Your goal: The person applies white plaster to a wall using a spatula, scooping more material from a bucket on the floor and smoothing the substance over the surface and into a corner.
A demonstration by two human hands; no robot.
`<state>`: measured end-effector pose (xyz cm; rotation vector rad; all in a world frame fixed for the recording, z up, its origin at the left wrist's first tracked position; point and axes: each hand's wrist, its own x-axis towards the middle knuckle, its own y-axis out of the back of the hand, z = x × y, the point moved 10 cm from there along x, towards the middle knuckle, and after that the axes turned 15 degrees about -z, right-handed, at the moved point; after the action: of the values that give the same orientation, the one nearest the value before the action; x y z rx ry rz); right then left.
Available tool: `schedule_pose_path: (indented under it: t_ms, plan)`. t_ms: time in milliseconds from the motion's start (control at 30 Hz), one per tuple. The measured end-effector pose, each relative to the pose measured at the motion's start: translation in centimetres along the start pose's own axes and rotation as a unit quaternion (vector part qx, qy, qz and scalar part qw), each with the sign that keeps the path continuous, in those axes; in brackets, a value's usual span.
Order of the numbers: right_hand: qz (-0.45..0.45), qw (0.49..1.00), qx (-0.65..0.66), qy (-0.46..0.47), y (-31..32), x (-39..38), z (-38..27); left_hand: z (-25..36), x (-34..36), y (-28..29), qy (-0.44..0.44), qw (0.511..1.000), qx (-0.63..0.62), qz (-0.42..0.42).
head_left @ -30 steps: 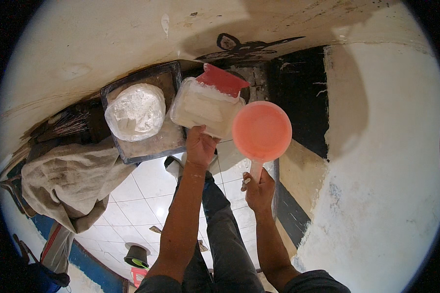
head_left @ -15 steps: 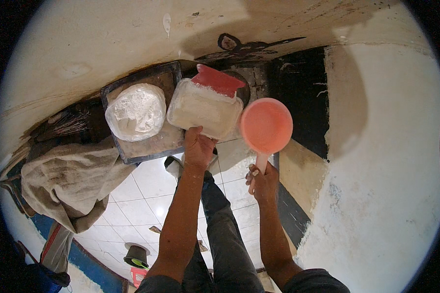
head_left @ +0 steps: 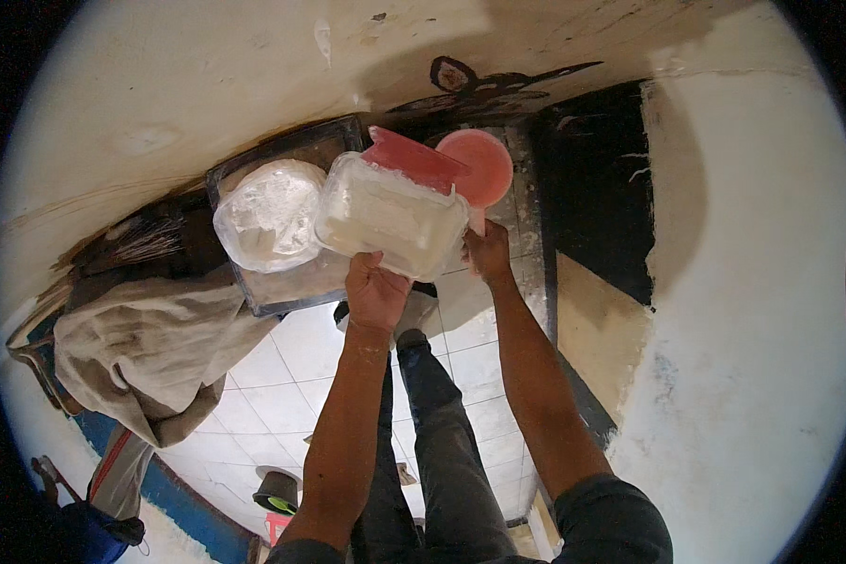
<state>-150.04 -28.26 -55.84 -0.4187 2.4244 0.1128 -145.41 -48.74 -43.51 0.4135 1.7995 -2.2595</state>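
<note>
My left hand (head_left: 378,293) is closed on the near edge of a clear plastic container (head_left: 393,221) with a pale, smooth layer inside. A red scraper (head_left: 415,160), whitened along its edge, lies across the container's far side. My right hand (head_left: 488,254) grips the short handle of a pink dipper (head_left: 484,164), just right of the container. Part of the dipper's near-left side is hidden behind the scraper and container. To the left, an open clear bag of white powder (head_left: 271,214) sits on a dark-framed board (head_left: 305,285).
A beige sack cloth (head_left: 141,343) is draped at the left, near a bundle of thin twigs (head_left: 146,242). A dark bucket (head_left: 277,490) stands on the white tiled floor (head_left: 287,371). Patchy walls (head_left: 752,301) rise at the right and far side.
My right hand has moved the dipper forward and slightly left, partly behind the scraper and container. The container in my left hand has shifted slightly and tilted.
</note>
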Motion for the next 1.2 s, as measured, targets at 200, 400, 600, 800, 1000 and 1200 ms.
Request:
schedule_pose_path:
  t_ms: [200, 400, 600, 800, 1000, 1200]
  plan:
    - [-0.007, 0.992, -0.122, -0.026, 0.8, -0.4, 1.1, 0.5, -1.1, 1.5, 0.007, 1.0, 0.011, 0.021]
    - [0.015, 0.992, -0.12, -0.018, 2.4, -2.2, 1.8, 0.1, -1.3, 0.6, 0.013, 1.0, 0.015, 0.009]
    - [0.021, 0.975, -0.222, -0.019, 1.8, -3.1, 0.2, 0.3, -1.3, 0.8, 0.008, 1.0, 0.021, 0.022]
    - [0.017, 0.982, -0.188, 0.001, 1.9, -3.2, 0.5, 0.2, -1.1, 0.7, 0.01, 1.0, 0.016, 0.0]
    - [0.091, 0.979, -0.16, 0.087, 5.6, -4.6, -0.5, -0.9, -1.1, 1.5, 0.019, 1.0, 0.001, 0.014]
    - [0.16, 0.952, -0.142, 0.221, 3.5, -8.9, -15.1, -0.4, -2.0, 2.2, 0.021, 0.997, 0.055, 0.053]
